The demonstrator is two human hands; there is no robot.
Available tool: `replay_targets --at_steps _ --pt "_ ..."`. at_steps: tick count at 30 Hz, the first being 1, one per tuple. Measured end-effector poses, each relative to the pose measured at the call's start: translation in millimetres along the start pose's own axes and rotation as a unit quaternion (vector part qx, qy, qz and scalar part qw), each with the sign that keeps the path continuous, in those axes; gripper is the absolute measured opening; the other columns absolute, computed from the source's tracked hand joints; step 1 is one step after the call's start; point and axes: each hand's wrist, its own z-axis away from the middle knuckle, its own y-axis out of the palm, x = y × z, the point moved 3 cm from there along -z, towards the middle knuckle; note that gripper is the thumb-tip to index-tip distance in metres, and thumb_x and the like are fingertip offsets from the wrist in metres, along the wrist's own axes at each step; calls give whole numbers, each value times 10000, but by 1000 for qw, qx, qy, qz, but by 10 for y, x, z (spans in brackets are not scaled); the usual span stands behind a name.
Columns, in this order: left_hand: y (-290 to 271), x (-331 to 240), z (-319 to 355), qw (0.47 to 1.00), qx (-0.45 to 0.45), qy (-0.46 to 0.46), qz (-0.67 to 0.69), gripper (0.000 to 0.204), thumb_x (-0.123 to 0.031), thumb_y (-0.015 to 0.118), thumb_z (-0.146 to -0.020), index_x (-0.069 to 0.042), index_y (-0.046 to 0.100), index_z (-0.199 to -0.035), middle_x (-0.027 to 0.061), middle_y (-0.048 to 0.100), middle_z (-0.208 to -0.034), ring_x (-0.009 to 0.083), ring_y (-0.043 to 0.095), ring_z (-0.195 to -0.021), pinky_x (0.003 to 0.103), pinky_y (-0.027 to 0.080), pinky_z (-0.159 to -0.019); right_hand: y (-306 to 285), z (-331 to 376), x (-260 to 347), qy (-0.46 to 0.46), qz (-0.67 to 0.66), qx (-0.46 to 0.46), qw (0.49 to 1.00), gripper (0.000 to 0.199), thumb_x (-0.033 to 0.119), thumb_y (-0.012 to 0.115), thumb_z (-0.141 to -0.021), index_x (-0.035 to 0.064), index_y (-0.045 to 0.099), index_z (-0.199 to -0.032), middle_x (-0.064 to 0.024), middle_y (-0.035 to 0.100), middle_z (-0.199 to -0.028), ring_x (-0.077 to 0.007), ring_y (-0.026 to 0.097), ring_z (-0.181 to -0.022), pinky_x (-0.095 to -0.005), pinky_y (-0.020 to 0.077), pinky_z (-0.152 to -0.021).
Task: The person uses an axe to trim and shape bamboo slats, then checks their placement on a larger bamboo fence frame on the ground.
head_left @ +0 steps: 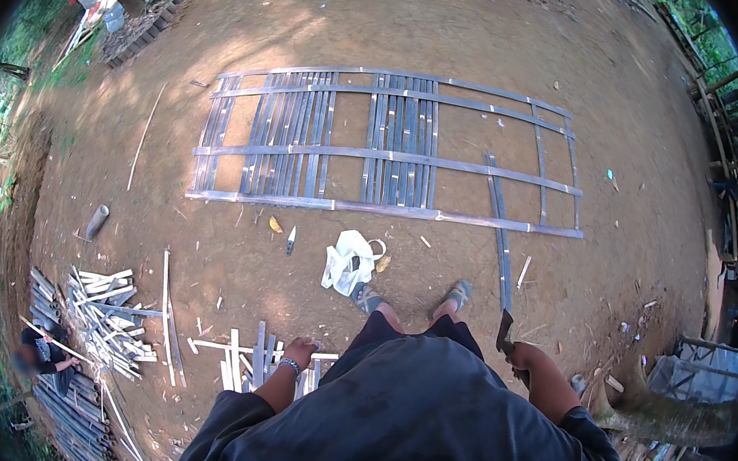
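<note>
Knife point(504, 330), big and dark, gripped in right hand point(524, 357). Left hand point(300, 350) curled; cannot tell if around anything. White bag point(349, 255) by left foot point(368, 299). Long dark strip point(503, 254) just past knife, poking into flat bamboo frame point(292, 203) farther off.

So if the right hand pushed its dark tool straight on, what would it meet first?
Likely the near end of the dark strips, in line with the tool, though how high the right hand hangs is unclear.

Across the whole of your view, you find no lettering, label, number or sign that is legible.
</note>
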Motion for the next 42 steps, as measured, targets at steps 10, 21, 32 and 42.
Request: replay_targets --at_steps 10,21,32,42 --pt "-90 -895 307 982 -33 -74 171 525 -348 666 -863 19 641 -1238 205 682 -1186 291 673 -1068 357 507 -952 -263 -47 107 -86 4 -19 996 380 150 612 -916 -5 496 -1243 -182 665 -813 -258 689 -594 -413 560 -536" --pt "958 -1242 316 999 -6 -30 -17 482 -380 604 -912 -10 669 -1212 231 606 -1313 343 577 -1239 387 437 -1068 -796 -509 -1116 -111 -53 -26 992 384 167 617 -901 -8 524 -1230 -229 694 -883 -291 703 -602 -428 571 -548" --pt "1684 -4038 643 995 -1 72 64 524 -282 697 -900 44 568 -1289 160 680 -1205 216 663 -1094 322 510 -954 -758 -1109 -3976 115 -182 -6 977 278 184 566 -936 -56 640 -1055 -202 729 -862 -313 733 -718 -453 585 -636" --pt "1816 -3959 643 998 -43 50 -19 555 -368 687 -878 32 610 -1254 198 680 -1200 298 651 -1136 372 493 -996 -774 -854 -4079 85 -195 2 977 232 172 636 -837 -7 738 -944 -122 729 -947 -279 698 -785 -457 533 -719"
